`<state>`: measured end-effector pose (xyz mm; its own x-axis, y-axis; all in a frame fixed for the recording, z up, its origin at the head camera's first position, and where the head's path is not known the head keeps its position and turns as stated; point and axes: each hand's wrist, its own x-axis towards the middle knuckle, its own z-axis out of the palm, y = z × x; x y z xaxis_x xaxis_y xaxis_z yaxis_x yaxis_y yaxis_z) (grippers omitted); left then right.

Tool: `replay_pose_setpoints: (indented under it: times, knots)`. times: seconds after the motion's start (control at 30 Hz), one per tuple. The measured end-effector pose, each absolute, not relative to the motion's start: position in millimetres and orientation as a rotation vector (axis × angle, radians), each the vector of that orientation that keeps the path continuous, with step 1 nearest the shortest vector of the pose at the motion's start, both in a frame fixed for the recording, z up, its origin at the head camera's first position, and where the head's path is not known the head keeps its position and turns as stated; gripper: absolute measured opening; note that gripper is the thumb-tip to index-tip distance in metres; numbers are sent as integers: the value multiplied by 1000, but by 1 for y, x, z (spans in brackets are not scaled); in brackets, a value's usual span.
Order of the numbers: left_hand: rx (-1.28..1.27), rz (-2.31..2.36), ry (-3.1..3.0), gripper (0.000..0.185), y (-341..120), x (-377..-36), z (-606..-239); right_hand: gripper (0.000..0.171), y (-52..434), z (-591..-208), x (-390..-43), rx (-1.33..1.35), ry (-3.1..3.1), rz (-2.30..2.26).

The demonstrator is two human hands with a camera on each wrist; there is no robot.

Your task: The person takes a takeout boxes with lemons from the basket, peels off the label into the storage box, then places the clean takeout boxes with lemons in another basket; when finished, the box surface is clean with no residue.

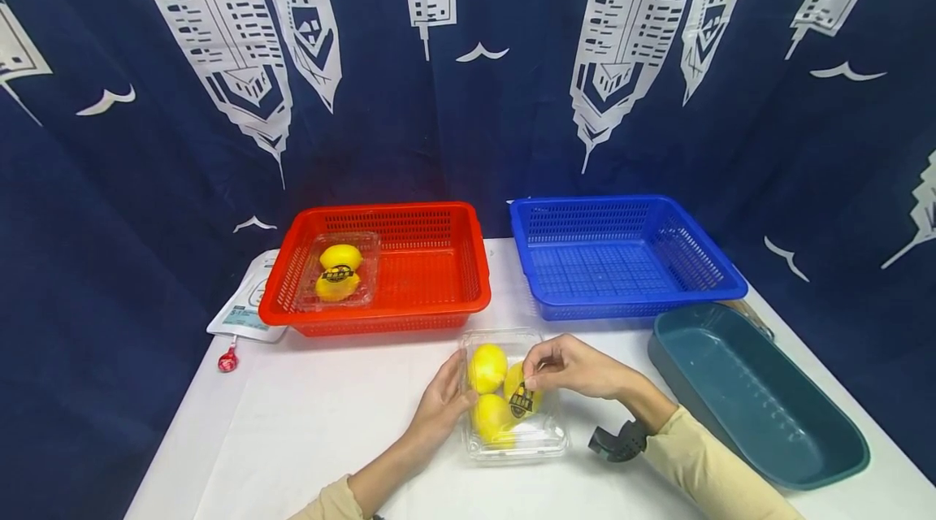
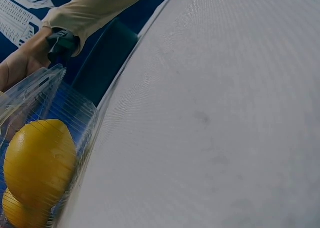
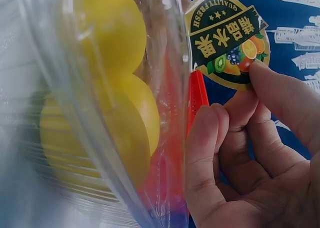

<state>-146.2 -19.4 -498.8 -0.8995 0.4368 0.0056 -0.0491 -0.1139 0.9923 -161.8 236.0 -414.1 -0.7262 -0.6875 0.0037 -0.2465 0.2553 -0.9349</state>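
Note:
A clear plastic clamshell box point(image 1: 537, 445) with three lemons point(image 1: 487, 368) inside stands on the white table, its lid down over them. My left hand point(image 1: 439, 402) holds the box at its left side, thumb over the lid's edge. My right hand point(image 1: 574, 367) pinches a round fruit sticker point(image 1: 522, 402) over the lid's right part. In the right wrist view the sticker point(image 3: 220, 55) shows a black band with writing and printed fruit, between thumb and forefinger, its edge at the lid. The left wrist view shows lemons point(image 2: 40, 160) through the box wall, but not my left hand.
Behind, a red basket point(image 1: 409, 320) holds another clear box point(image 1: 368, 252) with lemons and a black label. A blue basket point(image 1: 636, 305) stands right of it. At the right lies a dark green tray point(image 1: 760, 390). A white pouch point(image 1: 252, 305) and a red-wrapped lollipop point(image 1: 228, 359) lie left.

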Motion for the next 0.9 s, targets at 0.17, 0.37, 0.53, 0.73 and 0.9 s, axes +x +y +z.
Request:
replay_pose_setpoints:
  times: [0.17,0.37,0.53,0.73,0.9]
  knots:
    - [432,2088,1810,81,-20,-146,-502,16,237,-415,-162,-839,2122,-1476]
    - [439,2106,1809,81,-20,-145,-503,20,240,-413,-164,-747,2171,-1501]
    - [449,2107,1815,80,-20,-144,-505,19,243,-413,-166,-669,2210,-1469]
    - [498,2086,1820,85,-20,-143,-506,18,243,-405,-166,-676,2268,-1384]
    - [525,2057,1840,87,-20,-144,-505,22,247,-393,-165,-655,2279,-1373]
